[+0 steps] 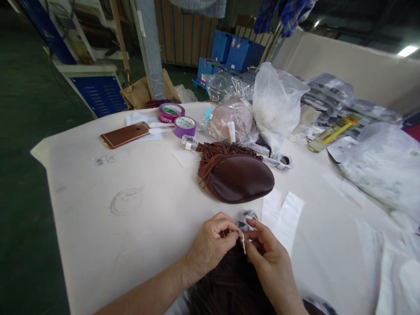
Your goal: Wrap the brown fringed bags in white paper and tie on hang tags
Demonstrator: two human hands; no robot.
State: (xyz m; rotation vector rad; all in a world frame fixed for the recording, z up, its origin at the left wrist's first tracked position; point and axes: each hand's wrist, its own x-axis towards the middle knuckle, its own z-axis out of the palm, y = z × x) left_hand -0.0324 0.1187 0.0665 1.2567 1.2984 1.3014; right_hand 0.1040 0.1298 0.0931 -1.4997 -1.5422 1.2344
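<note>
Thin white strip (243,243) is pinched between thumb and fingers of left hand (213,242), just above dark brown fringe (226,280). Right hand (271,253) is curled beside it; can't tell if strip is gripped there. Strip: probably light, limp, easily dropped; best held near its end. Fringe: likely soft, floppy; best gathered in bunches.

A single head-worn view, facing forward and down across the surface (85,197).
The camera looks from above the near side, close to the left hand (210,243) and right hand (272,260) low in the frame, below centre. Its wide view reaches past the far edge to blue boxes (241,53), with green floor (19,166) at left and a ceiling light (407,51) upper right.
</note>
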